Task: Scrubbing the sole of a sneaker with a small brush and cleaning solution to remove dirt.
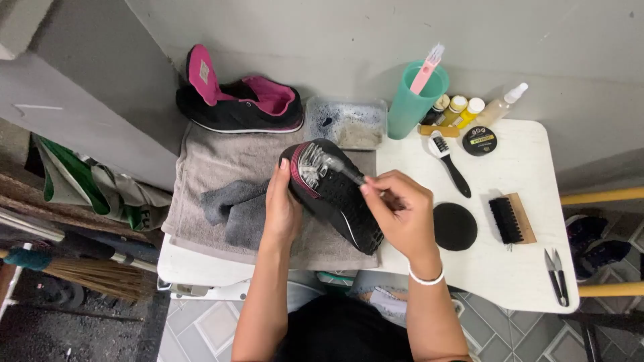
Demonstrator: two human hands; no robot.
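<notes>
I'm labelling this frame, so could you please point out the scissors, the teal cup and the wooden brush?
scissors [555,275]: head view, on the blades.
teal cup [414,102]: head view, on its outer wall.
wooden brush [512,218]: head view, where bristles meet wood.

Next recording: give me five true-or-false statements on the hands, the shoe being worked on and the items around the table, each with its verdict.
1. The left hand steadies a black shoe turned sole-up. True.
2. The right hand holds scissors. False: it holds a small brush against the sole; the snips lie on the table.
3. A second black and pink shoe sits on the grey towel. True.
4. The teal cup is empty. False: a pink brush stands in it.
5. The wooden-backed brush lies left of the towel. False: right.
</notes>
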